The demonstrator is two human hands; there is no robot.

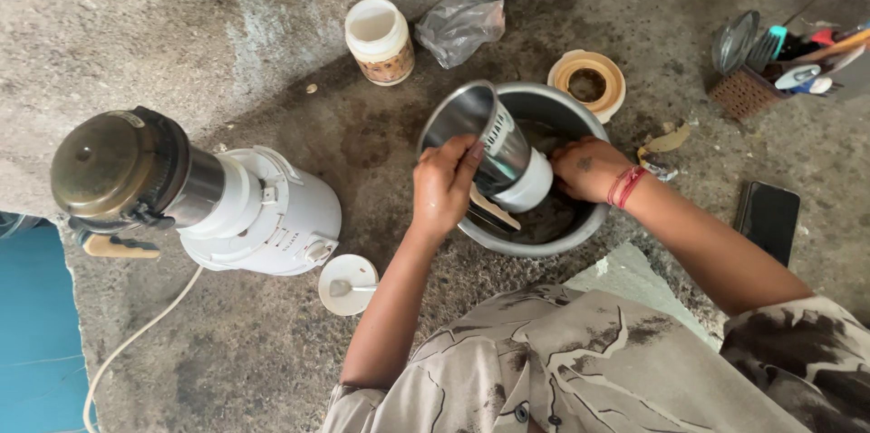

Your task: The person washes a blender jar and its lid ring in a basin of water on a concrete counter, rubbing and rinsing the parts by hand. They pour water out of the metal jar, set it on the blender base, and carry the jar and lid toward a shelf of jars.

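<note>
Fingers, left hand [441, 187]: curled and pressed around the side of the steel grinder jar [494, 143], with a flat pale spatula [494, 209] tucked under them, its blade pointing away toward the right hand.
Fingers, right hand [584, 168]: bent down over the jar's white base end [528, 190]; whether they grip it or only steady it I cannot tell, since the fingertips are hidden behind the base.
Jar position: held between the two hands, tipped over the steel bowl [580, 226], open mouth up and away from the person, white base low and near the right fingers.
Long axis: runs slantwise from the mouth, above the left fingers, down to the base beside the right fingers.
Nearer hand: both touch the jar; the left hand holds the body, the right meets the base.
Bowl contents: dark paste [553, 216] lies directly below both sets of fingers.
Left of the left fingers: a white mixer grinder [263, 211] with a lidded jar [113, 166] mounted, lying on the rough floor [181, 25]; a small white lid with a spoon [349, 285] sits just beside it.
Beyond the fingers: a white plastic container [379, 39], a crumpled plastic bag [460, 25] and a round jar lid [589, 81].
Right of the right fingers: a utensil basket [770, 66] and a dark phone [768, 216], well apart from the bowl.
</note>
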